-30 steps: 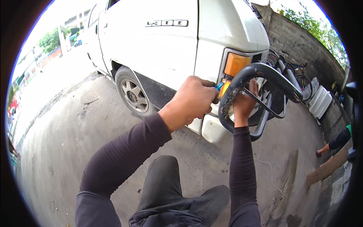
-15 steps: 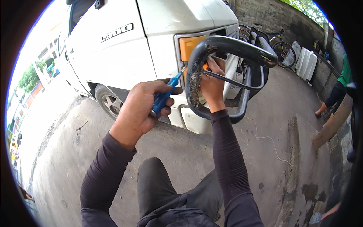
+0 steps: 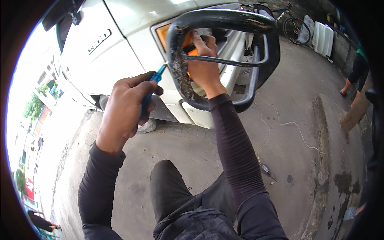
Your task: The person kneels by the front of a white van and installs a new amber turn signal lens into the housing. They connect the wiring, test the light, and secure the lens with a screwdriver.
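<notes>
In my left hand [image 3: 127, 105] is a blue-handled screwdriver [image 3: 157, 76], its tip pointing up toward the front corner of a white van [image 3: 120, 54]. The tip looks close to the left upright of a scuffed black tubular guard bar [image 3: 224, 20]; contact cannot be made out. My right hand [image 3: 205, 66] reaches behind the bar's thin crosspiece, its fingers curled on the orange corner lamp [image 3: 163, 35]. Part of that lamp is hidden by the bar and my fingers.
On the concrete, a pale wire [image 3: 298, 127] trails near a small slim tool [image 3: 268, 171]. A bicycle [image 3: 296, 26] and a white ribbed panel [image 3: 322, 39] stand by the back wall. A person [image 3: 357, 78] stands at the far right near a plank [image 3: 357, 110].
The view has shifted, putting the van and lamp farther up and left. My left hand and screwdriver also appear farther left. A slim tool on the ground now shows beside my right arm.
</notes>
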{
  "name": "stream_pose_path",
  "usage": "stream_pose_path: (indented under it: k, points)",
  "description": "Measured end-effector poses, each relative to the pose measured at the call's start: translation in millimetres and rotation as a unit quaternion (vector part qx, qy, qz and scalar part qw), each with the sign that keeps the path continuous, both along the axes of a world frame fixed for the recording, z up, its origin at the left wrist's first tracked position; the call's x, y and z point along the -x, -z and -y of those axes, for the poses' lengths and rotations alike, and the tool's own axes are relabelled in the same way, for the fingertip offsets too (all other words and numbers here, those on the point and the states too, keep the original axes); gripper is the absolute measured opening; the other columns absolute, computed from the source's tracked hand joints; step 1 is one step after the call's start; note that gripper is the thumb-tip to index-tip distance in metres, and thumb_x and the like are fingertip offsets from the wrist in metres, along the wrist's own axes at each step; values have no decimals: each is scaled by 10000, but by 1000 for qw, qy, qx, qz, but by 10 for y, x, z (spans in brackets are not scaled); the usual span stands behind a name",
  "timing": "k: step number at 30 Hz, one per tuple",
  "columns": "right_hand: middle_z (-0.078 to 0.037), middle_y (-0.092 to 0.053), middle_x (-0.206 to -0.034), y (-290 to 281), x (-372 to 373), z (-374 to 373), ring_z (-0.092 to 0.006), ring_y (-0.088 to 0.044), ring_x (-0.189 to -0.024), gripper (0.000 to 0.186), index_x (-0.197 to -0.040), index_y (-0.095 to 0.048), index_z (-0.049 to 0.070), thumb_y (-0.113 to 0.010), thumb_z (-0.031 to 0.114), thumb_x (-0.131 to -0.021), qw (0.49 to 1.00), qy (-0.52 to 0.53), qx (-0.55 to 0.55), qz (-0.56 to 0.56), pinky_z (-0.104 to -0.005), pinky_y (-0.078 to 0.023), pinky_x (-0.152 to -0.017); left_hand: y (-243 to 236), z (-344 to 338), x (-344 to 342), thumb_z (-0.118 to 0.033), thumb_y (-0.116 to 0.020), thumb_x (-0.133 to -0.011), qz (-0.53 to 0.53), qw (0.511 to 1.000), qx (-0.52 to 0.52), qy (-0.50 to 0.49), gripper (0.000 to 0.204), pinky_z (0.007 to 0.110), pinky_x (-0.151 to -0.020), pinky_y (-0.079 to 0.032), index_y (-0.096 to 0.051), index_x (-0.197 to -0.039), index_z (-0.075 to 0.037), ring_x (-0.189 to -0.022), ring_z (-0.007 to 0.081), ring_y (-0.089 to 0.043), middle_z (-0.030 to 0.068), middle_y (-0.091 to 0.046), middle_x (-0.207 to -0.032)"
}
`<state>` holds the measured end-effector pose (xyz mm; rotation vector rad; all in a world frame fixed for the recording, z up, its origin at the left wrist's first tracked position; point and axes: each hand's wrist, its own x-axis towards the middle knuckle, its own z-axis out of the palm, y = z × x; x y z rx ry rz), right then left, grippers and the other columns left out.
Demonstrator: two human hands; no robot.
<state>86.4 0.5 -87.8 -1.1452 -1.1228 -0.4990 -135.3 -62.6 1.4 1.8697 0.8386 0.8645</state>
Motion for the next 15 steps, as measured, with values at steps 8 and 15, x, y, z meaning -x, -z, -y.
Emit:
stream_pose_path:
  k: [8, 15]
  points:
    - [-190, -541, -1351, -20, -65, -29, -401, -519, -1245, 757, -1492, -572, 62, -846, 242, -810, 999, 7, 30, 39, -478, -426, -1109, -67, -23, -1, -128, -616, -967, -163, 975, -136, -62, 414, 267, -491, -441, -670, -1315, 91, -539, 77, -537, 73, -695, -806]
    - [-198, -547, -1341, -4, -70, -18, -409, -515, -1262, 778, -1484, -579, 53, -861, 260, -789, 999, 4, 31, 30, -465, -423, -1114, -38, -46, 3, -140, -609, -938, -171, 968, -172, -56, 428, 332, -600, -483, -673, -1278, 113, -575, 146, -550, 125, -649, -736]
